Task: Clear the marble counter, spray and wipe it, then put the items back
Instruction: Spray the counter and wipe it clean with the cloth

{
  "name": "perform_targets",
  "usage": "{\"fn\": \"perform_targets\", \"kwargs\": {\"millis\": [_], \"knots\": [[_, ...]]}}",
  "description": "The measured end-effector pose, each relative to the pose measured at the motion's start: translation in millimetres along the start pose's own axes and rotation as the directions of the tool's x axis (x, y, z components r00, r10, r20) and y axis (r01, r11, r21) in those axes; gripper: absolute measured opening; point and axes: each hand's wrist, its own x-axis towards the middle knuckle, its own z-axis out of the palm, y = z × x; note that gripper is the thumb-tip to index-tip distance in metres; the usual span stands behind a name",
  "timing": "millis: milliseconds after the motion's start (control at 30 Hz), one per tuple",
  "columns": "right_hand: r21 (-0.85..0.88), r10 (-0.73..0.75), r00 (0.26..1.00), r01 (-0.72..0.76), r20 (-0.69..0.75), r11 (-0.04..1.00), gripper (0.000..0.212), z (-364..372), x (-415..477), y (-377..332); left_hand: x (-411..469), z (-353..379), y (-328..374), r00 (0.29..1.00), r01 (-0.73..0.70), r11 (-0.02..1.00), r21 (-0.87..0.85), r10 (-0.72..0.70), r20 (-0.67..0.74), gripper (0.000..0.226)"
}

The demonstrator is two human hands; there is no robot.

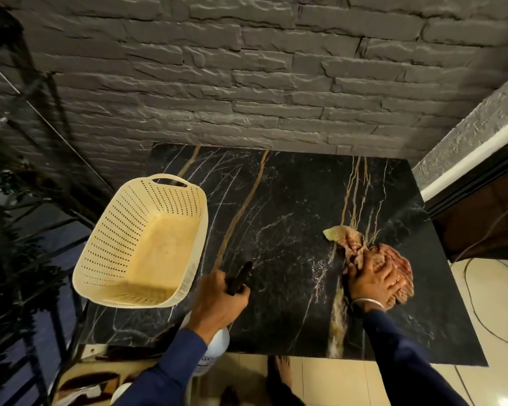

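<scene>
Wiping looks to be the step in hand, going by the head view. The cloth point(353, 241), a bunched reddish-brown rag, is lying on the right half of the black marble surface point(276, 212). It's being pressed down by the right hand point(371, 281), with the fingers laid across it rather than wrapped round it. The spray bottle point(219, 342) is gripped round its dark trigger head by the left hand point(219, 301). It's held just over the near edge, nozzle aimed out across the middle of the marble. A cream perforated basket point(138, 244) is parked at the left edge, empty and tipped a bit; whether it's fully resting on the marble can't be told. To get this done properly, the rag should probably be opened out flatter so more of it is in contact. Long overlapping passes are best made from the brick wall point(247, 83) side back to the near edge, so nothing gets dragged onto cleaned stone. The strip under the basket would be missed unless that's lifted off. Spray is best kept light, since wet streaks would likely show on dark stone.
</scene>
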Motion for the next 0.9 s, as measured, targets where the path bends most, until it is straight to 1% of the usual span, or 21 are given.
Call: {"fn": "perform_targets", "kwargs": {"millis": [100,167,233,300,333,367,400,433,533,567,600,633,667,733,767,800,833,900], "knots": [[-0.064,-0.216,0.976,0.216,-0.001,0.974,0.06,8,-4,-18,7,5,6,0.999,0.054,0.998,0.024,-0.054,-0.006,0.028],[-0.095,-0.372,0.927,0.375,0.044,0.922,0.065,13,-8,-41,12,7,7,0.999,0.053,0.998,0.019,-0.053,-0.009,0.032],[-0.077,-0.506,0.859,0.511,0.081,0.856,0.07,13,-12,-77,22,8,9,0.998,0.062,0.998,0.01,-0.062,-0.018,0.031],[-0.018,-0.593,0.802,0.595,0.066,0.803,0.062,17,-24,-115,31,8,9,0.997,0.069,0.998,-0.011,-0.069,-0.032,0.033],[0.007,-0.646,0.76,0.647,0.074,0.762,0.058,22,-31,-134,36,8,10,0.996,0.079,0.997,-0.019,-0.08,-0.042,0.034],[0.028,-0.706,0.7,0.708,0.105,0.706,0.059,29,-38,-152,41,9,13,0.994,0.092,0.996,-0.015,-0.093,-0.06,0.034],[0.044,-0.758,0.633,0.762,0.156,0.646,0.063,37,-42,-170,49,10,16,0.991,0.103,0.995,-0.002,-0.103,-0.086,0.032],[0.056,-0.798,0.576,0.804,0.176,0.592,0.066,42,-47,-185,53,10,19,0.988,0.107,0.994,0.003,-0.106,-0.11,0.031],[0.05,-0.895,0.421,0.9,0.147,0.432,0.067,47,-32,-210,71,9,28,0.987,0.109,0.994,-0.032,-0.112,-0.114,0.026],[0.022,-0.914,0.384,0.921,0.134,0.39,0.065,49,-17,-208,77,10,32,0.989,0.107,0.994,-0.03,-0.11,-0.099,0.026],[-0.011,-0.916,0.382,0.923,0.123,0.384,0.063,44,1,-208,80,9,35,0.991,0.1,0.995,-0.027,-0.102,-0.087,0.027],[-0.042,-0.902,0.42,0.907,0.097,0.418,0.063,37,24,-205,85,10,40,0.991,0.102,0.994,-0.029,-0.104,-0.085,0.028],[-0.056,-0.861,0.502,0.865,0.083,0.499,0.065,29,52,-203,90,11,44,0.99,0.109,0.994,-0.031,-0.112,-0.091,0.027],[-0.101,-0.703,0.712,0.7,0.009,0.707,0.065,1,112,-192,101,15,54,0.983,0.135,0.991,-0.015,-0.136,-0.124,0.026],[-0.112,-0.604,0.795,0.596,-0.053,0.795,0.064,-11,142,-178,104,16,60,0.978,0.149,0.989,-0.004,-0.148,-0.147,0.026],[-0.093,-0.503,0.861,0.496,-0.074,0.863,0.063,-22,169,-161,108,18,65,0.974,0.154,0.988,0.001,-0.152,-0.17,0.028],[-0.081,-0.413,0.908,0.408,-0.069,0.91,0.064,-33,191,-141,112,19,71,0.97,0.154,0.988,0.0,-0.151,-0.19,0.032],[-0.053,-0.201,0.975,0.197,-0.09,0.979,0.066,-42,222,-108,117,20,83,0.97,0.137,0.991,0.003,-0.133,-0.203,0.038]]}}
